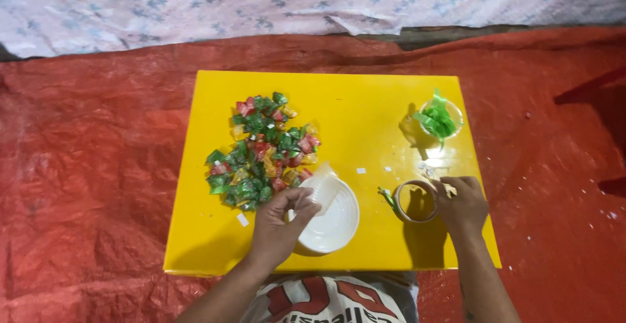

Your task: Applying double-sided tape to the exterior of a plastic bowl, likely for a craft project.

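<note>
Hands work over a small yellow table (365, 101) standing on a red tarp (85, 166). Near the table's front edge, the left hand (282, 222) has its fingers closed on a clear plastic cup (321, 186), tilted over a white plate (336, 222). Just left of the plate lies a heap of green, red and yellow wrapped candies (264, 150), reaching toward the table's middle. Right of the plate, the right hand (462, 204) pinches the rim of a tape roll (415, 201) standing near the front right corner. A small bowl of green strips (438, 118) sits close to the right edge. Bare yellow surface stays open along the back edge.
</note>
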